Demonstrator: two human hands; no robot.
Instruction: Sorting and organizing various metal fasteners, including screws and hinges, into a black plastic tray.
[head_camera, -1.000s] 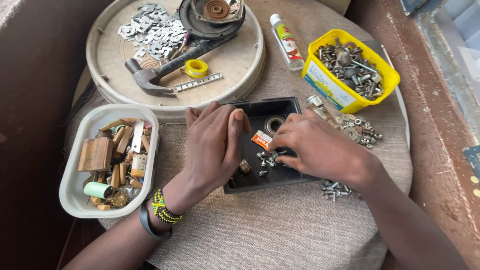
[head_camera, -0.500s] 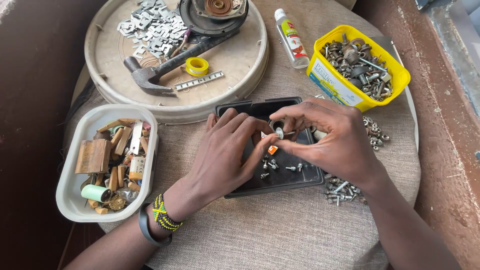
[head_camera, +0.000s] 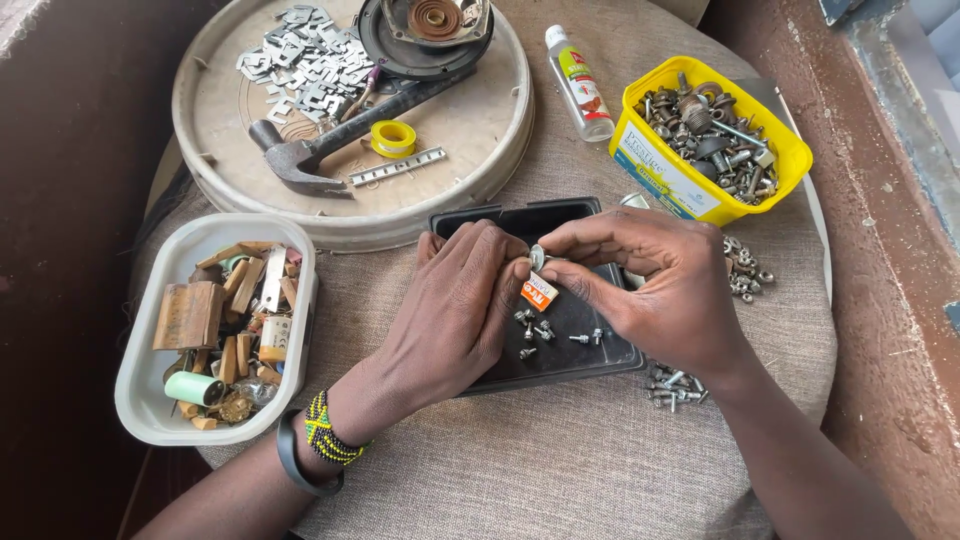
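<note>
I judge the sorting midway: my left hand (head_camera: 455, 305) and right hand (head_camera: 655, 290) both pinch one small metal washer (head_camera: 537, 258); several screws (head_camera: 540, 332) remain loose in the black tray (head_camera: 590, 360).

You're at a makeshift repair workbench. See the dark steel claw hammer (head_camera: 300, 165) in the round beige tray (head_camera: 215, 150). The yellow plastic tub of bolts (head_camera: 665, 180) confirms it.

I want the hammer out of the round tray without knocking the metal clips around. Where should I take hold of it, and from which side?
Probably grip the hammer by the middle of its dark handle, coming from above. The handle lies flat and bare there, slanting up to the right; the head sits at the lower left, and the clips lie just beyond it.
</note>
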